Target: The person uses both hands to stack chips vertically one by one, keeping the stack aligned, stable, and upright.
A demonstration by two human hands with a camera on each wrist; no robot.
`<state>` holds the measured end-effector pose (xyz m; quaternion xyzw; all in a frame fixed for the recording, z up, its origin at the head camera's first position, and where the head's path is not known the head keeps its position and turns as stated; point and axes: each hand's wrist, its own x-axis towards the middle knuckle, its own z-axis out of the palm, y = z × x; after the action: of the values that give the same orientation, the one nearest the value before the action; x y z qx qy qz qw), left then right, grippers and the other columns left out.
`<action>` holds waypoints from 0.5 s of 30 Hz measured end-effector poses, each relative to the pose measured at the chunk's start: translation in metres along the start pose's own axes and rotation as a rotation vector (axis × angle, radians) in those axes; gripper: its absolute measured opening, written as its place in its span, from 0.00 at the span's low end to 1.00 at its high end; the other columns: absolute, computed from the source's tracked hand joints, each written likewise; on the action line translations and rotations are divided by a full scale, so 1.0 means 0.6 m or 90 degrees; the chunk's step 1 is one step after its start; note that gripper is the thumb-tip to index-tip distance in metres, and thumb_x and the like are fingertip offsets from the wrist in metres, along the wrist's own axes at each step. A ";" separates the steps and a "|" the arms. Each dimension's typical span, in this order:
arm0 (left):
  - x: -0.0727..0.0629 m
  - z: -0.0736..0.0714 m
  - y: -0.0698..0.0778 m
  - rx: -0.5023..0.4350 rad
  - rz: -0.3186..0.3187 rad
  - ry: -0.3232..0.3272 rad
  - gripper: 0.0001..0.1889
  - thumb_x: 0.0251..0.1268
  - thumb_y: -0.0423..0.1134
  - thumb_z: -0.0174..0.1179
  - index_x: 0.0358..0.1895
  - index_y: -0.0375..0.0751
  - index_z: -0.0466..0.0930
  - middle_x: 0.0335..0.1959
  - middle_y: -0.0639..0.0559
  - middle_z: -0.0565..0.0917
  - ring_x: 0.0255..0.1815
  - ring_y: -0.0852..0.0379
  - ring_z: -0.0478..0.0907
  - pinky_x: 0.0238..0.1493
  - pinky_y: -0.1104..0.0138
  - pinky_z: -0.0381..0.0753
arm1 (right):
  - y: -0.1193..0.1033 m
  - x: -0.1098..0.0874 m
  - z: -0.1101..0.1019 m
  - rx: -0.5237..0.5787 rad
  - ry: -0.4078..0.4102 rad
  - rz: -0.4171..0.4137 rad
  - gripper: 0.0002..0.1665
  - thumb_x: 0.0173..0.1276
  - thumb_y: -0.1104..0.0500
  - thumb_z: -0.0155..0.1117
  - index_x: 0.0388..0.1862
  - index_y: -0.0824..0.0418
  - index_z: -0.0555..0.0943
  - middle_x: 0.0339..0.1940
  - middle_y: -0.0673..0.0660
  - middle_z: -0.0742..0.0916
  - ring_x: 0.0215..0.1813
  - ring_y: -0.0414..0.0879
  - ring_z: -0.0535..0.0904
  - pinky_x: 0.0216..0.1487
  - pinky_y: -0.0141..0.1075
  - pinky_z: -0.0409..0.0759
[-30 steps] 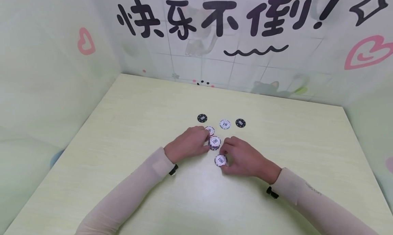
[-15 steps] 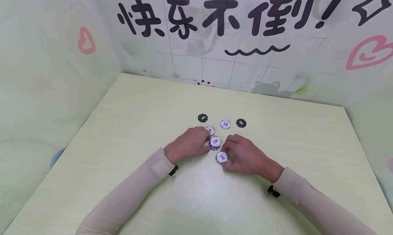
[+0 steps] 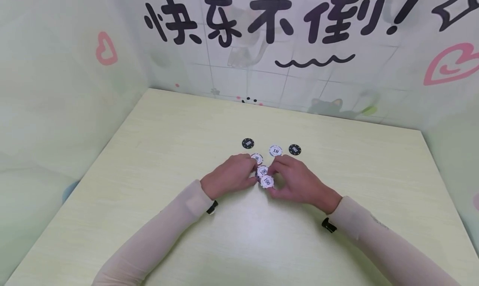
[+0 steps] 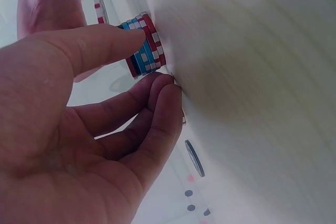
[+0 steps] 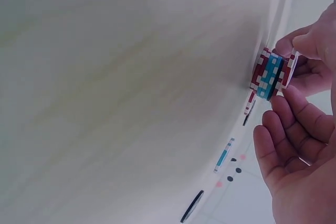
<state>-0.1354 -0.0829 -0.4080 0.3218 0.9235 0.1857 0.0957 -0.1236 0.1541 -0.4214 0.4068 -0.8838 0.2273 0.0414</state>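
Left hand (image 3: 233, 176) grips a "100"-topped chip stack (image 3: 263, 171), right hand (image 3: 297, 181) pinches a "100" chip (image 3: 267, 181).

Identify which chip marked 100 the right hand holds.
The white chip nearest the viewer, pinched by the right hand; another white chip tops the stack, and two black chips lie on the table.

The chips (image 5: 269, 78) look plastic, the tabletop (image 3: 232, 240) smooth.

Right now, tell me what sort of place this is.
Probably an indoor tabletop booth or partitioned corner: printed walls close in three sides of a pale table, which bears a stack of poker chips.
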 end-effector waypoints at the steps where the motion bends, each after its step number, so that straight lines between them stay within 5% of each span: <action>1: 0.000 0.000 0.000 -0.001 0.001 0.001 0.07 0.74 0.36 0.72 0.41 0.36 0.86 0.33 0.50 0.81 0.36 0.53 0.75 0.41 0.62 0.79 | 0.000 0.002 -0.001 0.000 0.001 0.001 0.20 0.57 0.56 0.85 0.44 0.61 0.87 0.42 0.52 0.89 0.47 0.48 0.83 0.52 0.44 0.84; 15: 0.001 -0.002 0.002 0.004 0.004 0.003 0.06 0.73 0.36 0.72 0.41 0.38 0.86 0.33 0.51 0.81 0.35 0.54 0.75 0.39 0.62 0.79 | 0.011 0.029 -0.003 0.030 -0.005 0.073 0.17 0.61 0.56 0.83 0.45 0.60 0.89 0.43 0.53 0.88 0.47 0.50 0.84 0.52 0.45 0.85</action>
<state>-0.1356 -0.0821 -0.4067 0.3247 0.9233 0.1837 0.0916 -0.1400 0.1466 -0.4175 0.3576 -0.9001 0.2483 0.0150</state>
